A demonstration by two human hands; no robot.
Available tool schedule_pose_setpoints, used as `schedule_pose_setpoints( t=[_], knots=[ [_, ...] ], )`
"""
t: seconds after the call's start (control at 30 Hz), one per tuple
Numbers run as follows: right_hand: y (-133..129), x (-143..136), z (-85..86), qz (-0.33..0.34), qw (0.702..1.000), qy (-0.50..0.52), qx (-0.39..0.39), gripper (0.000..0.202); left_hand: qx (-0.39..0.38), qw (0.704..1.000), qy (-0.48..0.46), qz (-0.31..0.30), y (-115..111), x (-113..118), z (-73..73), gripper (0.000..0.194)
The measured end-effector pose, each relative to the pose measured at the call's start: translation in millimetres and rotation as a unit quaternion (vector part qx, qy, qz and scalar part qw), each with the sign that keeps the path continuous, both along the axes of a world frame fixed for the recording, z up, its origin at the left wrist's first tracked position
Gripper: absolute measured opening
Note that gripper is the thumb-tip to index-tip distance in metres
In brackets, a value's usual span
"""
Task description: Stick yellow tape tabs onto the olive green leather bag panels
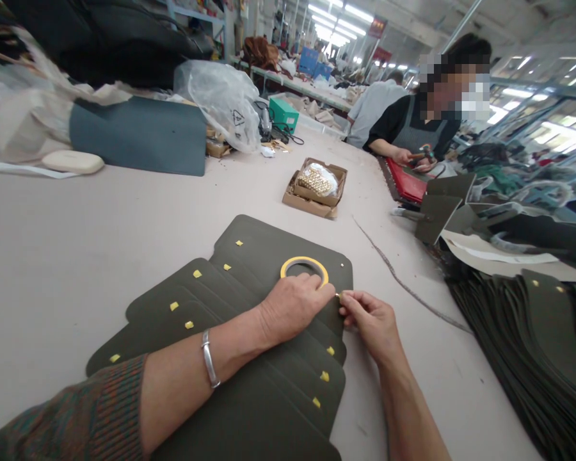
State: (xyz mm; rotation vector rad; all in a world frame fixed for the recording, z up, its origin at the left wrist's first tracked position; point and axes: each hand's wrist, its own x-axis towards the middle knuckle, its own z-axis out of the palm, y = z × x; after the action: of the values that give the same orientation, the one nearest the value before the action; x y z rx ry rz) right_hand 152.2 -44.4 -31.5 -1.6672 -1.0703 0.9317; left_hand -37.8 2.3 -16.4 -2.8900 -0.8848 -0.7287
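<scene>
Several dark olive panels [269, 256] lie overlapped in a fan on the pale table, with small yellow tape pieces [174, 307] along both sides. My left hand [297, 304] is closed around the lower edge of a yellow tape roll [291, 261], above the top panels. Close to its right, the fingertips of my right hand [367, 314] are pinched on a tiny yellow bit of tape at the right edge of the panels. The two hands nearly meet there. A small light fastener [342, 265] shows near the top panel's right corner.
Ahead is an open cardboard box [317, 186] with gold pieces. A blue-grey sheet [139, 136] and plastic bag [221, 102] lie at the back left. Stacked dark strips [523, 333] fill the right. Beyond, a person [413, 121] holds a hammer over red material [406, 181].
</scene>
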Motion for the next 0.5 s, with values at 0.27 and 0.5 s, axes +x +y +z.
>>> schedule_pose_setpoints(
  t=[0.27,0.5],
  knots=[
    [2,-11,3.5,0.015,0.967,-0.253,0.011,0.030,-0.041,0.997,0.065,-0.005,-2,1,-7.5,0.008],
    [5,-10,3.6,0.004,0.949,-0.315,0.016,0.034,-0.027,0.997,0.074,-0.016,1,-1,-12.3,0.010]
  ],
)
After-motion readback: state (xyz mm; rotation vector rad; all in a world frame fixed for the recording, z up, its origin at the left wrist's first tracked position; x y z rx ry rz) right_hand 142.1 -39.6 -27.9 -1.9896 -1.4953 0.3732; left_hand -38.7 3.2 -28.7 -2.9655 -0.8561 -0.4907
